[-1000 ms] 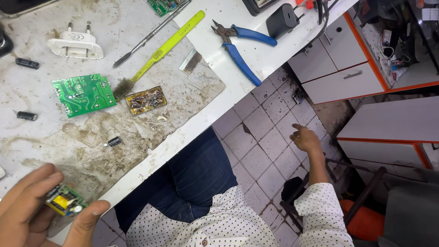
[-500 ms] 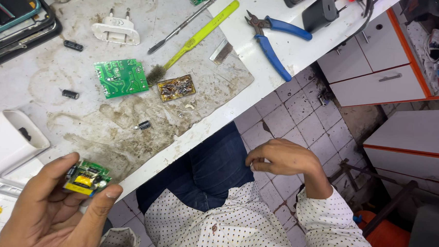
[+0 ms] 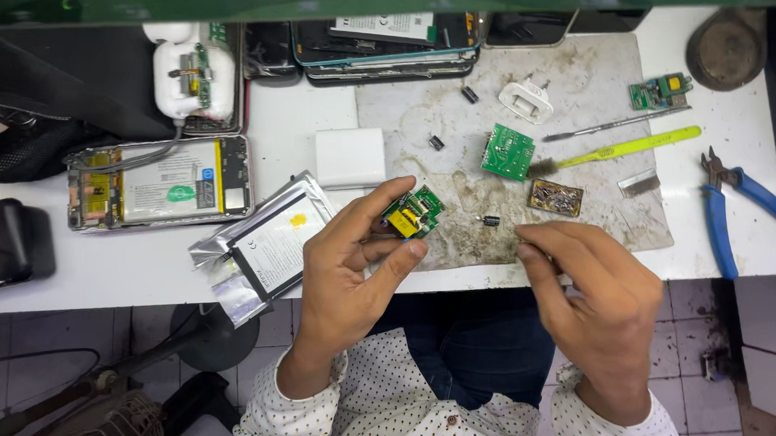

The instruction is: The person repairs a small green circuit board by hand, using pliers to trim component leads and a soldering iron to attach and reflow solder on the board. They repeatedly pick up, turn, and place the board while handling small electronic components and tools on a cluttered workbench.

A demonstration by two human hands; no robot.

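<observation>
Left hand (image 3: pixel 352 273) fingers clamped on small green circuit board with yellow part (image 3: pixel 412 214), frame centre, over white bench's (image 3: pixel 128 273) front edge. Right hand (image 3: pixel 596 298) fingers curled together, grip unclear; floor below open.

A white workbench (image 3: pixel 102 268) is stretching across the room — a stained grey mat (image 3: pixel 574 70) lying on it; below, pale grey floor tiles (image 3: pixel 744 359) are showing, grubby at the joints.

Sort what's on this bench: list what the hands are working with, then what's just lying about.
In hand:
- small green circuit board with a yellow part, pinched in the left hand
- right hand, beside it, its grip hidden

Lying about:
- larger green circuit board
- blue-handled pliers
- yellow-handled brush
- white plug casing
</observation>
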